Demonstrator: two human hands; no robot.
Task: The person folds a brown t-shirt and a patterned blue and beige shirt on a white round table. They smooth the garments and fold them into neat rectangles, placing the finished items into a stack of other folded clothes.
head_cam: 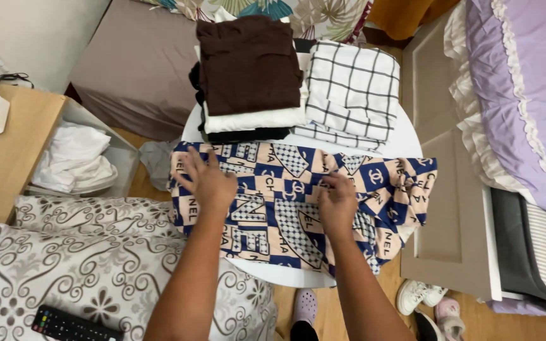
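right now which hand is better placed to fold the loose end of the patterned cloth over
Right. The right hand lies nearest the blue, peach and white patterned cloth's free end hanging off the round white table; the left hand presses flat near the opposite edge.

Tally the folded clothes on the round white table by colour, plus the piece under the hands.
Brown: 1
White or cream: 1
Black: 1
White with dark grid checks: 1
Navy-and-peach patterned garment, spread flat under the left hand and right hand: 1
Total: 5
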